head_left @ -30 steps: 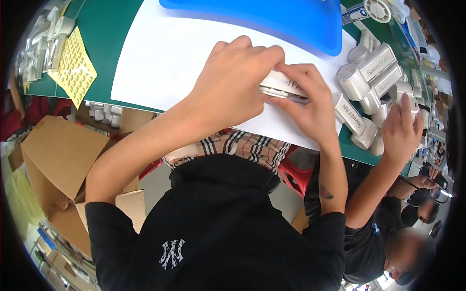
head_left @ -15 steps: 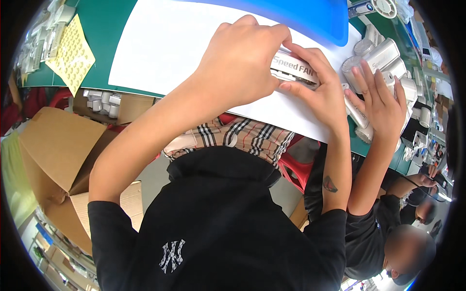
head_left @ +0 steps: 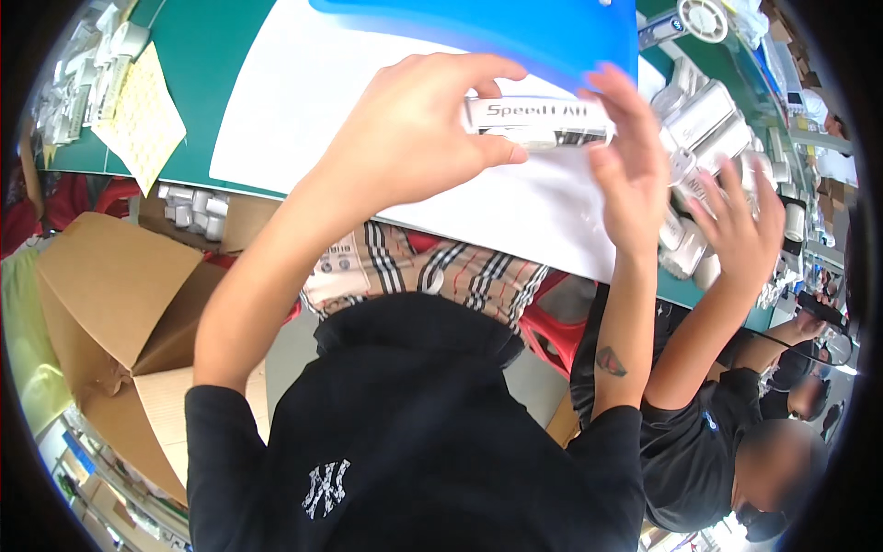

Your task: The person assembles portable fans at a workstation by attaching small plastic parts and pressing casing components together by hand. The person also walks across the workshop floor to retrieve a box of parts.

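A white fan casing (head_left: 538,112), long and narrow with grey print, lies level above a white sheet (head_left: 441,198). Along its near side runs a gap with dark and metallic parts inside. My left hand (head_left: 414,129) grips its left end, thumb on the near side and fingers on the far side. Around the right end, my right hand (head_left: 635,166) has its thumb and fingers spread; they are smeared by motion and do not appear to press on the casing.
A blue tray (head_left: 478,23) sits at the far side. White fan parts (head_left: 704,124) are heaped at the right, where a co-worker's hand (head_left: 750,225) reaches in. A yellow sheet (head_left: 143,120) hangs over the green table's (head_left: 216,55) left edge, above an open cardboard box (head_left: 120,285).
The casing has turned level and its print faces me more. My right fingers have spread away from it. The blue tray appears farther left and nearer, and the co-worker's hand has lowered.
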Demonstrator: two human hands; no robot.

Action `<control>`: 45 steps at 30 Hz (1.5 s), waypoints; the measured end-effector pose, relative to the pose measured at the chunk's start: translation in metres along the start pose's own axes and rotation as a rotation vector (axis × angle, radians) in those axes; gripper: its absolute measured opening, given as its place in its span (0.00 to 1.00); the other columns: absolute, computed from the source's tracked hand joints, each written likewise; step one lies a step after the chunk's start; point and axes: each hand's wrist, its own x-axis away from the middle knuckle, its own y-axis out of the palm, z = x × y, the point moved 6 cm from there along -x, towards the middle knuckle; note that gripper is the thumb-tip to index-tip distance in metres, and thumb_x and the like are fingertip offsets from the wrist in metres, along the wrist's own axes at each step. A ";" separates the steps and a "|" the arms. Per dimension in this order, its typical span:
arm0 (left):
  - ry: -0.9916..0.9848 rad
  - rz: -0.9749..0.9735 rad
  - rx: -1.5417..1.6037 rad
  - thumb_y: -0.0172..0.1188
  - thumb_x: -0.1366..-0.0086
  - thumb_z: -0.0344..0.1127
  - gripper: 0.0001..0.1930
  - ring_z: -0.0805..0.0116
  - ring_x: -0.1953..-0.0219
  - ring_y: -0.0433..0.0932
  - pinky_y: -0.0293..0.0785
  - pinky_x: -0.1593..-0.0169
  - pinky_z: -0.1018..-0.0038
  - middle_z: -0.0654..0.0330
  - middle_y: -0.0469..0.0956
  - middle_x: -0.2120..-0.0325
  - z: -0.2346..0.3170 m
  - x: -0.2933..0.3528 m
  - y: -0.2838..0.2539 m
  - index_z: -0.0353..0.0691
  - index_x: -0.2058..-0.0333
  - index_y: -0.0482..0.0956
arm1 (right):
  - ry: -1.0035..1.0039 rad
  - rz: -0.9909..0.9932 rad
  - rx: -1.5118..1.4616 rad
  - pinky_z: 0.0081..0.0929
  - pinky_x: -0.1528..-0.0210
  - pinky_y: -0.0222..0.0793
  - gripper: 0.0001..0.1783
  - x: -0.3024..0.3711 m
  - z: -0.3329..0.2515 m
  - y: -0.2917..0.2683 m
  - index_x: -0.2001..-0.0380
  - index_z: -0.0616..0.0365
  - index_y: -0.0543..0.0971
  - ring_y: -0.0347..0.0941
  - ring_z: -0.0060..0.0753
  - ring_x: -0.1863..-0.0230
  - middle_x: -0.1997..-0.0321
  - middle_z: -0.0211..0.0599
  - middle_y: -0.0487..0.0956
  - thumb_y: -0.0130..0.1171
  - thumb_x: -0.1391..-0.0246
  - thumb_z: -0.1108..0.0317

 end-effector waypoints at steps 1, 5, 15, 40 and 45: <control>0.011 0.012 -0.006 0.72 0.50 0.38 0.30 0.62 0.59 0.79 0.74 0.55 0.71 0.54 0.80 0.62 0.007 0.002 -0.010 0.46 0.47 0.75 | 0.062 0.138 -0.057 0.37 0.41 0.64 0.37 -0.003 -0.013 -0.008 0.38 0.60 0.64 0.67 0.39 0.42 0.38 0.42 0.67 0.65 0.53 0.72; -0.033 0.184 0.487 0.63 0.39 0.35 0.26 0.71 0.57 0.77 0.72 0.53 0.75 0.54 0.79 0.59 0.023 0.002 -0.040 0.38 0.42 0.68 | -0.149 -0.072 0.237 0.39 0.44 0.67 0.47 -0.008 -0.054 0.019 0.37 0.62 0.62 0.66 0.45 0.41 0.35 0.49 0.63 0.73 0.60 0.65; 0.221 0.197 0.808 0.58 0.34 0.36 0.27 0.67 0.53 0.76 0.72 0.53 0.74 0.53 0.76 0.57 0.009 -0.032 -0.091 0.36 0.41 0.62 | -0.376 -0.011 0.608 0.37 0.46 0.70 0.43 -0.060 -0.091 0.054 0.41 0.58 0.70 0.67 0.50 0.42 0.41 0.52 0.65 0.74 0.65 0.75; -0.226 0.888 0.270 0.62 0.38 0.38 0.17 0.80 0.84 0.62 0.59 0.80 0.77 0.65 0.68 0.89 -0.209 -0.084 -0.151 0.33 0.81 0.74 | 0.277 0.343 1.471 0.46 0.48 0.72 0.28 -0.357 0.154 -0.085 0.44 0.47 0.69 0.67 0.49 0.40 0.41 0.45 0.69 0.60 0.49 0.63; -0.223 0.882 0.325 0.61 0.35 0.40 0.17 0.83 0.81 0.60 0.55 0.78 0.81 0.70 0.67 0.86 -0.225 -0.081 -0.156 0.35 0.80 0.74 | -0.076 -0.258 1.102 0.40 0.52 0.73 0.17 -0.325 0.047 -0.016 0.54 0.55 0.78 0.75 0.49 0.51 0.55 0.48 0.79 0.57 0.46 0.61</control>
